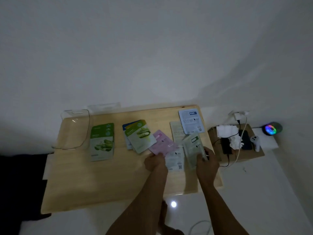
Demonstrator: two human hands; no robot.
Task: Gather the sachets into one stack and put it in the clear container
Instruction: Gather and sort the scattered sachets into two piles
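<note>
The left hand pinches the near edge of a pink sachet, and the right hand is closed on the lower part of a pale green sachet; between them a white sachet lies flat on the tabletop, partly under both.

Taking the pink sachet as the landmark: a green-and-white fan of sachets overlaps its left edge, and a tidy green pile sits well to the left of that. The clear container stands furthest left, at the far left corner of the tabletop. To the landmark's right and further back lie a beige sachet and a blue-white sachet, overlapping each other.

The sachets look slick and thin, so a loose pinch could let the held ones slide apart as they are brought together. The white one, pinned under the others, may be dragged askew or left behind. Sweeping leftward could scatter the fan. The container looks light; pushing a stack in at an angle might shove it toward the tabletop's edge. Dim light makes edges hard to judge.
</note>
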